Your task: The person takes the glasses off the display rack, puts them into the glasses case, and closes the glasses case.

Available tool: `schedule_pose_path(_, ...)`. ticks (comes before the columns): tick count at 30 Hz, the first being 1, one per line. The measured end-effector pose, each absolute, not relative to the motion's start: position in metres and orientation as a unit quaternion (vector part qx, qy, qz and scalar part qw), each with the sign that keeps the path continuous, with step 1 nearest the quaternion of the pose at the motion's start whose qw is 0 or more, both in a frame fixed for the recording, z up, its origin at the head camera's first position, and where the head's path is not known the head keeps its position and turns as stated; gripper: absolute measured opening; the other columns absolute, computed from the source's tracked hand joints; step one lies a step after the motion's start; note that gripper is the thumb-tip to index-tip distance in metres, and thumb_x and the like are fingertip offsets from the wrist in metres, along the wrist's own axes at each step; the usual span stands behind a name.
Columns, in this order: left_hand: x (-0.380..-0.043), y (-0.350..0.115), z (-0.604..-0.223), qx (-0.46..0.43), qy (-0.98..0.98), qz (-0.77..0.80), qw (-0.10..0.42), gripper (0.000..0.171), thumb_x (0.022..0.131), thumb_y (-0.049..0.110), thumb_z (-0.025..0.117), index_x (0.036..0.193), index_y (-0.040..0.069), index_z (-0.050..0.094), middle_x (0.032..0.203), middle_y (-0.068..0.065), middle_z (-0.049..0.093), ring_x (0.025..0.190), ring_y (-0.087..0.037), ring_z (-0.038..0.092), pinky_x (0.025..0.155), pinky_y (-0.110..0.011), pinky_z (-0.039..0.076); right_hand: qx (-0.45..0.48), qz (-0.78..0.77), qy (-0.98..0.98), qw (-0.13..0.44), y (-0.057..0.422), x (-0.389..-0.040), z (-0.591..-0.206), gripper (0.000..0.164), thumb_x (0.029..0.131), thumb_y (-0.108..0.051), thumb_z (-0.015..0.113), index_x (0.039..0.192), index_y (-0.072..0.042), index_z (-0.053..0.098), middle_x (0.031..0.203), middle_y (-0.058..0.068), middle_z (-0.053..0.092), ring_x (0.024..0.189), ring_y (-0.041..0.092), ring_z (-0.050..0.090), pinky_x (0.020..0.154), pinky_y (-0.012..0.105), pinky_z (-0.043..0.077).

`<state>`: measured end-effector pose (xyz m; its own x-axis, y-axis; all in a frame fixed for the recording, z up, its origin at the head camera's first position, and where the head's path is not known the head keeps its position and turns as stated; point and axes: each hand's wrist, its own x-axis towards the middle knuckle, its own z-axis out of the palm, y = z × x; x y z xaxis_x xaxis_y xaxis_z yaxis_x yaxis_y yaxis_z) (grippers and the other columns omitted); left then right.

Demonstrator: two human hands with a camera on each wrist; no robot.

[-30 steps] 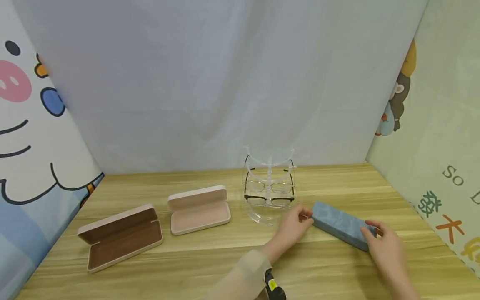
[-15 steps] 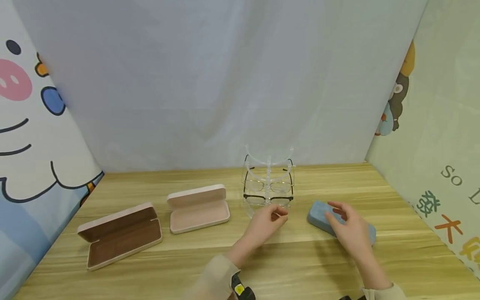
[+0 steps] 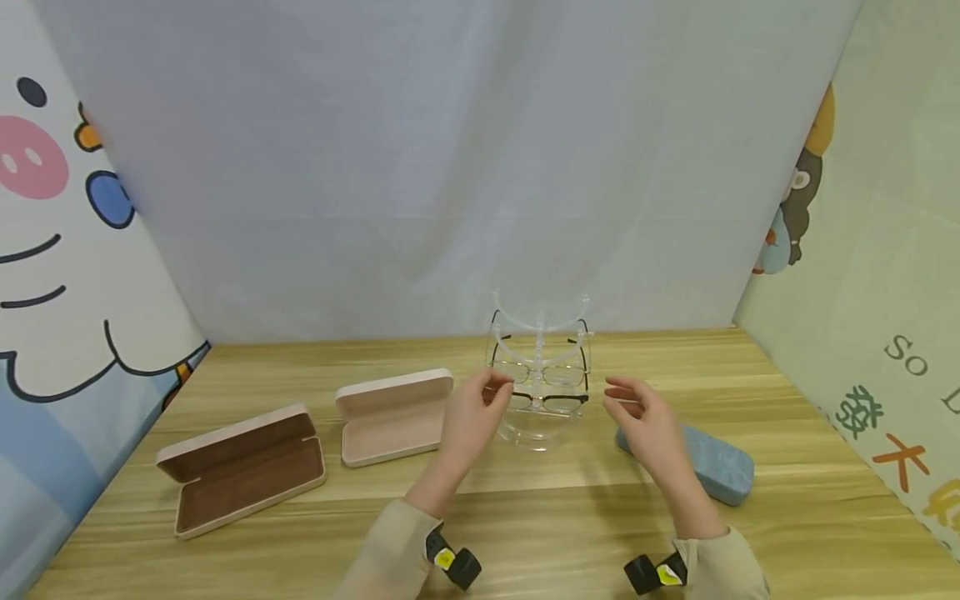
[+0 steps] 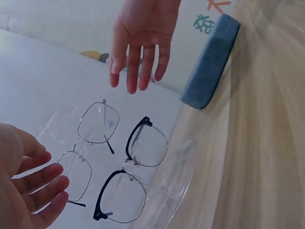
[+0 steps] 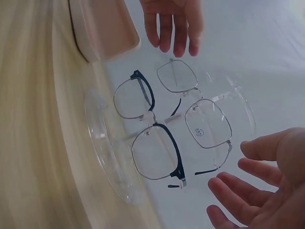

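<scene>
A clear display stand [image 3: 538, 429] holds black-browed eyeglasses [image 3: 564, 403] on a lower tier and thin metal-framed eyeglasses [image 3: 564, 373] above them. My left hand [image 3: 471, 421] is raised at the stand's left side, overlapping the black-browed pair in the head view. On the other side is my right hand [image 3: 651, 429], fingers loosely bent, a small gap from the frames. Both wrist views show the hands flanking the eyeglasses, holding nothing; the right wrist view has my right fingers [image 5: 238, 195] near the metal pair. A closed blue glasses case [image 3: 716, 467] lies partly behind my right hand.
Two glasses cases lie open on the wooden table [image 3: 525, 517] to the left: a pale pink one [image 3: 393, 429] beside my left hand and a brown-lined one [image 3: 251, 483] farther left. A grey-white curtain [image 3: 375, 167] hangs behind.
Both hands have left the blue case and moved left, up to the stand's two sides. The blue case lies about where it was, and the eyeglasses have not moved.
</scene>
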<state>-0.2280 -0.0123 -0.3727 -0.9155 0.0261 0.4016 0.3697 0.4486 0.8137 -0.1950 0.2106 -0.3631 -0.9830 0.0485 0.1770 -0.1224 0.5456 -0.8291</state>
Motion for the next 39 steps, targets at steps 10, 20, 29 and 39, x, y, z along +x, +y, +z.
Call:
schedule_pose_path(10,-0.248,-0.016,-0.371,-0.018,-0.793,-0.560,0.240,0.013,0.084,0.011,0.060,0.094,0.006,0.067,0.084,-0.009,0.058,0.073,-0.018,0.055,0.064,-0.028,0.049,-0.005,0.539,-0.837,0.089,0.190,-0.217,-0.360,0.040,0.092,-0.021,0.054,0.130,-0.011,0.047,0.125,0.016,0.053,0.112,0.030,0.053,0.091,0.045,0.045)
schedule_pose_path(20,-0.252,-0.015,-0.379,-0.026,-0.804,-0.564,0.186,0.027,0.087,0.010,0.053,0.111,0.008,0.063,0.103,-0.010,0.063,0.088,-0.022,0.060,0.075,-0.033,0.052,-0.064,0.558,-0.818,0.124,0.173,-0.226,-0.357,0.031,0.093,-0.015,0.051,0.124,-0.008,0.053,0.116,0.018,0.058,0.100,0.029,0.059,0.074,0.028,0.048)
schedule_pose_path(29,-0.254,-0.016,-0.378,-0.022,-0.809,-0.557,0.186,0.027,0.088,0.007,0.050,0.111,0.006,0.064,0.099,-0.008,0.067,0.088,-0.021,0.061,0.057,-0.025,0.048,-0.061,0.540,-0.823,0.164,0.166,-0.230,-0.361,0.023,0.091,-0.008,0.053,0.112,-0.005,0.062,0.106,0.014,0.065,0.092,0.024,0.063,0.068,0.016,0.047)
schedule_pose_path(39,-0.248,-0.017,-0.369,-0.038,-0.797,-0.558,0.228,0.021,0.086,0.007,0.058,0.106,0.007,0.066,0.098,-0.006,0.068,0.089,-0.021,0.062,0.062,-0.028,0.051,-0.069,0.535,-0.825,0.169,0.164,-0.220,-0.351,0.020,0.091,-0.013,0.054,0.108,-0.009,0.064,0.107,0.013,0.065,0.088,0.022,0.061,0.053,0.021,0.043)
